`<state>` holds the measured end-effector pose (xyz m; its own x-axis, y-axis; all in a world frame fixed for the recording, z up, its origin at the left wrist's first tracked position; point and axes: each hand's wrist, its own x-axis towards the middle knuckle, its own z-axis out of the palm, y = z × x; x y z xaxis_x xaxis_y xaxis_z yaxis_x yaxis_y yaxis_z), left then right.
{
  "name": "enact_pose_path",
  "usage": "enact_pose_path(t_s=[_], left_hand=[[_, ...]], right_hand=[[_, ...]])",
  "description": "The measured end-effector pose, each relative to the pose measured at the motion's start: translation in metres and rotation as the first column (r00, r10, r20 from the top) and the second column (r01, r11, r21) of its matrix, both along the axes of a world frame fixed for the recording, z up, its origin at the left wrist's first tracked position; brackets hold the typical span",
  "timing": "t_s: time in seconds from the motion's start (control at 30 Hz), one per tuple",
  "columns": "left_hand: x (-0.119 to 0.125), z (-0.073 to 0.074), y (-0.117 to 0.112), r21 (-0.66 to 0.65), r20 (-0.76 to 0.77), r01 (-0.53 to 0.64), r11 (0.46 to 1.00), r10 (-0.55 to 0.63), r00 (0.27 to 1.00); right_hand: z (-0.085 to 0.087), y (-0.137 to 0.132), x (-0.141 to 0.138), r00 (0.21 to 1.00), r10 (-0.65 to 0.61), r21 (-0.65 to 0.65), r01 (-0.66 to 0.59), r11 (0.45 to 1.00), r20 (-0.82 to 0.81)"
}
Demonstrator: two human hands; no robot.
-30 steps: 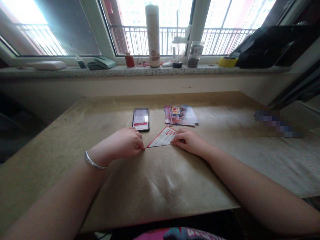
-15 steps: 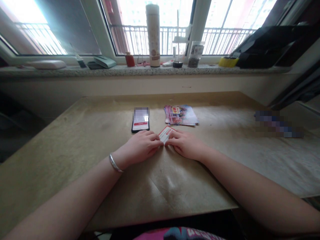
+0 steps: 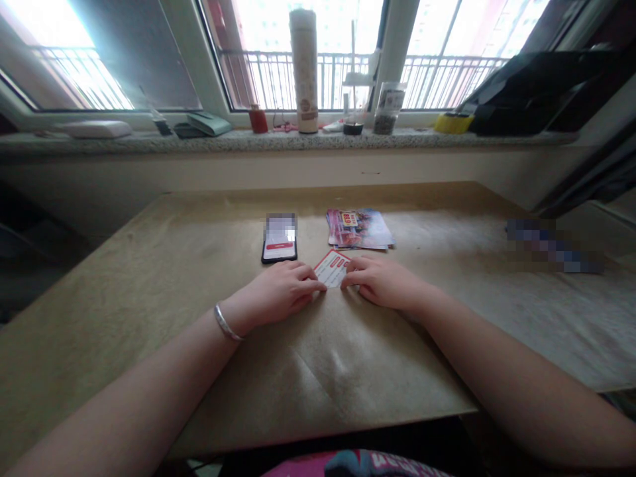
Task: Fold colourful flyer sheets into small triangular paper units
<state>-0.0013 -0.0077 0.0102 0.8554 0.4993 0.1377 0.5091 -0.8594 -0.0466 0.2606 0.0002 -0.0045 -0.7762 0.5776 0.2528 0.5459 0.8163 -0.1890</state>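
Note:
A small white sheet of paper [image 3: 329,270] with a red border and red printed boxes lies on the table between my hands, and my fingers hide parts of its sides. At its left side my left hand [image 3: 283,288], with a silver bangle at the wrist, holds the edge in curled fingers, the index fingertip at the near corner. My right hand [image 3: 380,281] has its thumb and fingers drawn together on the right edge. Just beyond the left hand lies a phone [image 3: 279,240] with its screen lit. A stack of colourful printed flyers [image 3: 360,230] rests beyond the paper.
The table [image 3: 149,285] has a tan, slightly creased cover. A blurred-out dark object [image 3: 551,248] lies at its far right. On the stone windowsill [image 3: 238,141] behind stand a tall white bottle [image 3: 303,73], a red jar [image 3: 258,119] and a yellow tape roll [image 3: 454,123].
My right hand has slid a little to the right along the paper, so more of its red printing shows. My left hand has hardly moved.

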Motion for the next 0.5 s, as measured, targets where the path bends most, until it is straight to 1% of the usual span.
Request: enact_pose_path(t_s=[0.2, 0.33, 0.5], left_hand=[[-0.007, 0.005, 0.004, -0.087, 0.029, 0.016, 0.996, -0.014, 0.999], [-0.013, 0.011, 0.005, -0.134, -0.021, -0.014, 0.991, 0.012, 1.000], [-0.014, 0.018, 0.003, -0.150, -0.036, -0.062, 0.987, 0.058, 0.998]], right_hand=[[0.011, -0.001, 0.008, 0.996, -0.080, -0.053, 0.083, 0.995, 0.051], [0.012, 0.001, 0.016, 0.992, -0.106, -0.074, 0.110, 0.991, 0.063], [0.016, 0.004, 0.023, 0.983, -0.133, -0.086, 0.144, 0.986, 0.125]])
